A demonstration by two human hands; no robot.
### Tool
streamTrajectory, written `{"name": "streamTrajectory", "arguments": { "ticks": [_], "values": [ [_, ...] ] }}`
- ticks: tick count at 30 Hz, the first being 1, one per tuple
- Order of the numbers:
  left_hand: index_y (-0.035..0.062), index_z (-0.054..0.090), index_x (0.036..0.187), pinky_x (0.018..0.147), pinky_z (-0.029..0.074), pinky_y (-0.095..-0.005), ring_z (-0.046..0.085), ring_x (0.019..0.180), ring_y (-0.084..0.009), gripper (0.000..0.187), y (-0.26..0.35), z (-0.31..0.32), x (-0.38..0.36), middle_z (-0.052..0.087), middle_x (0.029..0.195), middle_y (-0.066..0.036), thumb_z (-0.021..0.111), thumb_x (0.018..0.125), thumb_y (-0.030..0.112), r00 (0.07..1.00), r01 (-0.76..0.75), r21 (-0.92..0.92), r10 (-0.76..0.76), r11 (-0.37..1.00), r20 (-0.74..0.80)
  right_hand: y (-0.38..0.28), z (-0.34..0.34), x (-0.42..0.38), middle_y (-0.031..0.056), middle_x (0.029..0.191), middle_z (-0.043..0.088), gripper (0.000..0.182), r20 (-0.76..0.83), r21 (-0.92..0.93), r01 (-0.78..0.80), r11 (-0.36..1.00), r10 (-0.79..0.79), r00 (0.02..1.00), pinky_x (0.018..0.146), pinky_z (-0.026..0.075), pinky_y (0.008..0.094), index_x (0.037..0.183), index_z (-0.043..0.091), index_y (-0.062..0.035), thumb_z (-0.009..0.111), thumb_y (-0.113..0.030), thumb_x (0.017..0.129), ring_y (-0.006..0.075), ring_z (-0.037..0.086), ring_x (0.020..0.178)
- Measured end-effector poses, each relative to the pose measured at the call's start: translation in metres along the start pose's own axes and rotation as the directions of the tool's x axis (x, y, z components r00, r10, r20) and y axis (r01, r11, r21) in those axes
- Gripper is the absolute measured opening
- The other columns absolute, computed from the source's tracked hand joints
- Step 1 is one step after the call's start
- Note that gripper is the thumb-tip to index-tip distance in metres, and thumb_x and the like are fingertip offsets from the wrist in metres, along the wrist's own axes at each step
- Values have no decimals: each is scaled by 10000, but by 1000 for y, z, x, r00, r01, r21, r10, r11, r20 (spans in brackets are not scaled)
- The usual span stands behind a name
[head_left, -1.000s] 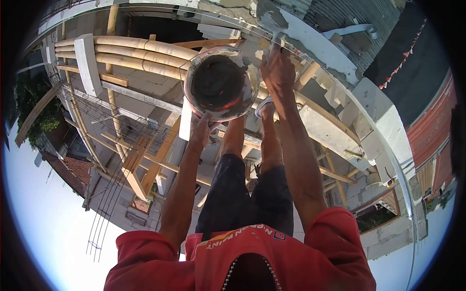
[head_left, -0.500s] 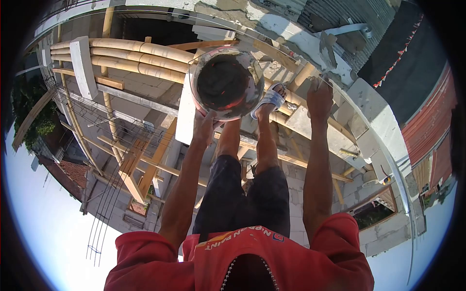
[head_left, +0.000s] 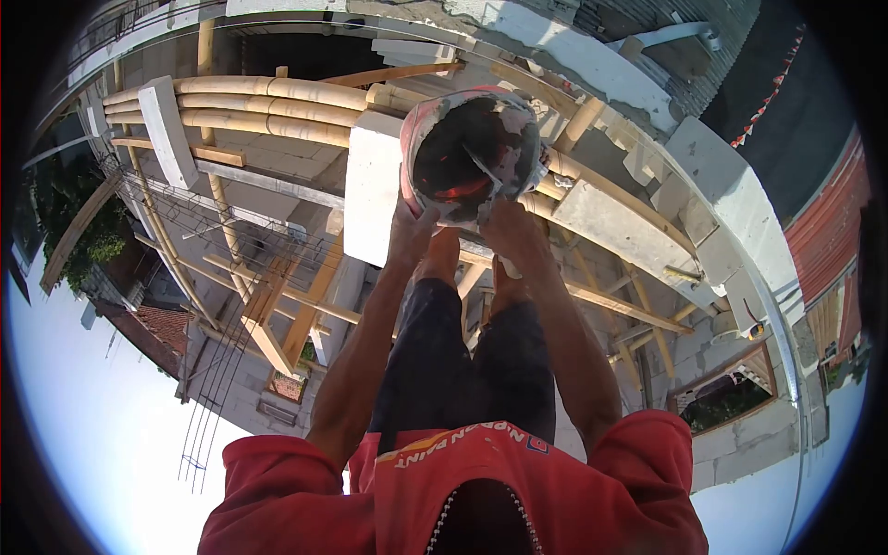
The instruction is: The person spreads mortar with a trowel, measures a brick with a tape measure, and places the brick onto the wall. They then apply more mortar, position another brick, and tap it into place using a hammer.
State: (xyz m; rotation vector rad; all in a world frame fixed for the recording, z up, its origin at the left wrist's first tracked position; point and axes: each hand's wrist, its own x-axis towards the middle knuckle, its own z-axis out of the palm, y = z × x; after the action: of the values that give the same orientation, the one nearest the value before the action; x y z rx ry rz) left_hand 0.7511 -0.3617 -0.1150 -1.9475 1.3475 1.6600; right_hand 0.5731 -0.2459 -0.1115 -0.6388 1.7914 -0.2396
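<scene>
A round bucket [head_left: 413, 153] with a reddish, mortar-crusted rim is held out over my legs. Dark grey mortar [head_left: 453, 139] shows inside it. My left hand [head_left: 413, 233] grips the bucket's near left side, fingers closed. At the near right rim, my right hand [head_left: 509, 231] is closed around a tool whose handle the fingers hide. Its thin blade [head_left: 485, 168], apparently a trowel, reaches into the bucket. A white block [head_left: 372, 190] lies just left of the bucket.
Bamboo poles [head_left: 268, 88] run across at the left. A curved wall top [head_left: 731, 185] of pale blocks and mortar passes on the right. Rebar [head_left: 208, 398] and planks [head_left: 277, 314] stand lower left. A wooden board [head_left: 610, 227] lies right of the bucket; gaps open between the beams.
My right hand has moved left from the wall to the bucket, bringing the trowel into it. The bucket, in my left hand, has shifted right and tilted somewhat.
</scene>
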Motion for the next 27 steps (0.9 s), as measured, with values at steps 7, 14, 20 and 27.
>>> {"name": "streamTrajectory", "arguments": {
  "ticks": [7, 14, 20, 27],
  "values": [
    [-136, 489, 1196, 813, 574, -340, 678, 963, -247, 513, 25, 16, -17, 650, 1036, -186, 670, 834, 179, 997, 37, 14, -38, 999, 62, -25, -54, -33, 52, 696, 606, 411, 458, 709, -332, 622, -48, 888, 462, 489, 320, 1145, 651, 10, 579, -377, 1024, 142, 573, 478],
    [-91, 468, 1243, 871, 620, -402, 700, 1022, -284, 400, 27, 34, -7, 637, 1152, -207, 599, 903, 75, 974, 133, -437, -37, 890, 222, 41, -49, -71, 35, 796, 586, 444, 429, 903, -412, 118, -230, 874, 401, 431, 231, 1306, 565, -8, 542, -371, 1052, 79, 503, 458],
    [-60, 392, 1350, 951, 606, -451, 679, 1116, -333, 459, 27, 35, -1, 623, 1224, -225, 526, 913, -17, 961, 131, -588, 43, 799, 272, 58, -90, -84, 81, 834, 611, 308, 187, 981, -189, -41, -56, 981, 372, 426, 254, 1203, 550, -18, 533, -286, 1054, 106, 512, 452],
    [-35, 386, 1355, 929, 624, -426, 703, 1071, -321, 460, 13, 8, 1, 631, 1213, -222, 520, 915, -25, 967, 121, -544, 27, 830, 255, 77, -114, 24, 169, 958, 678, 445, -650, 312, 250, 917, 14, 760, 589, 548, 391, 1306, 571, -14, 595, -328, 991, 282, 692, 684]
  ]
}}
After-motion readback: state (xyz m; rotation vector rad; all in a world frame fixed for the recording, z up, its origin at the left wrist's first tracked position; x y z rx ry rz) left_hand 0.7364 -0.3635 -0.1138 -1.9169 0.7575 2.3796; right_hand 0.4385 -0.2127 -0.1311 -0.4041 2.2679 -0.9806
